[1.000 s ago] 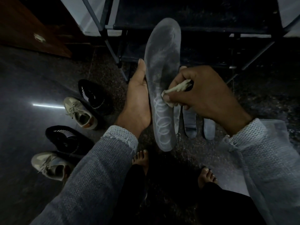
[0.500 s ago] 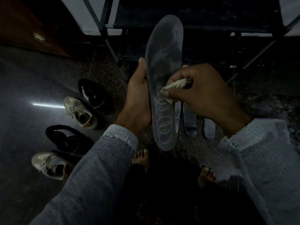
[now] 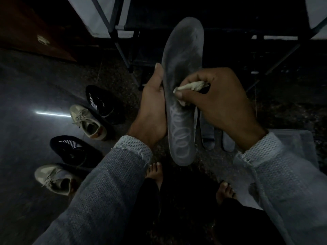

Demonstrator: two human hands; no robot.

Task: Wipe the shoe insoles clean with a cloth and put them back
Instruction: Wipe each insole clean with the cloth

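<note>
Fingers (image 3: 178, 93) pinch cloth (image 3: 190, 86) against insole (image 3: 182, 68) — left hand (image 3: 152, 110) grips it.

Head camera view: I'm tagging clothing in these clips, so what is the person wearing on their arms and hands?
Both arms are in long grey knitted sleeves. The left sleeve and right sleeve each end in a paler, open-mesh cuff with a frayed edge at the wrist. The left hand and right hand are bare: no gloves. No ring or watch shows in this dim light.

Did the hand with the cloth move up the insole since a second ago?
Yes. The right hand with the cloth slid up the insole, away from the ring pattern near its heel.
</note>
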